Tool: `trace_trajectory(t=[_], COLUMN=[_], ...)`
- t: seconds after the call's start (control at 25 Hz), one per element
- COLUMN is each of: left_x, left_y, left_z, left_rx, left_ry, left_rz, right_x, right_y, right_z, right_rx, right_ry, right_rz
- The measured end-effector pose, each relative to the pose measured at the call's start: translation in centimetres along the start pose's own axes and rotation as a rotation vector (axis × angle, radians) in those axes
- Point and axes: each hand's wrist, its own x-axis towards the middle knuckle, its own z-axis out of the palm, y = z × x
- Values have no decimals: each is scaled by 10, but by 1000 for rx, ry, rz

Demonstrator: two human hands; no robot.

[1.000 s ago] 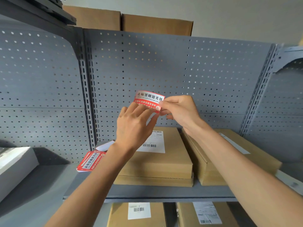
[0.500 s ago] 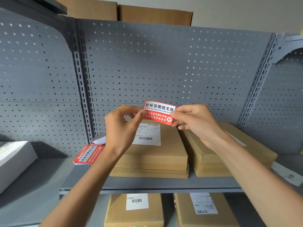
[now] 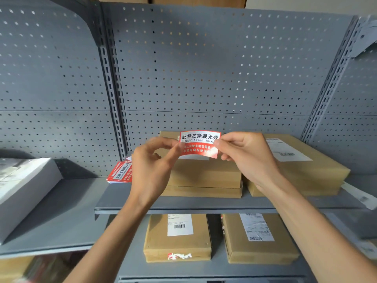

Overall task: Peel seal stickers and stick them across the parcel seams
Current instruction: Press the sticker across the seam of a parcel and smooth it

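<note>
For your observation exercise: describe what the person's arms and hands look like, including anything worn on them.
Both forearms are bare, with no sleeves in view. The left hand and right hand wear no gloves, and no rings, watch or wristbands are visible. The fingernails look short and unpainted.

the seal sticker [image 3: 200,144] is showing as glossy red-and-white paper, catching glare at its lower right corner. the parcels [image 3: 206,174] are looking like matt brown cardboard carrying smooth white paper labels [image 3: 180,224]. the shelf [image 3: 183,204] and pegboard back panel [image 3: 204,68] are appearing as grey painted metal, smooth and matt.
</note>
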Motion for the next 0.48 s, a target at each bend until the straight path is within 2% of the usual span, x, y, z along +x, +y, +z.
trace_trajectory(t=[0.16, 0.28, 0.48], left_x=[-44, -69, -96], left_y=[-6, -18, -33], left_z=[-20, -32, -39], left_rx=[-38, -43, 19], left_ry=[5, 9, 9], left_rz=[7, -59, -104], right_x=[-45, -73, -101], right_y=[2, 17, 54], right_z=[13, 28, 51], right_rx=[14, 68, 73], right_ry=[34, 56, 182], right_rz=[-40, -19, 25])
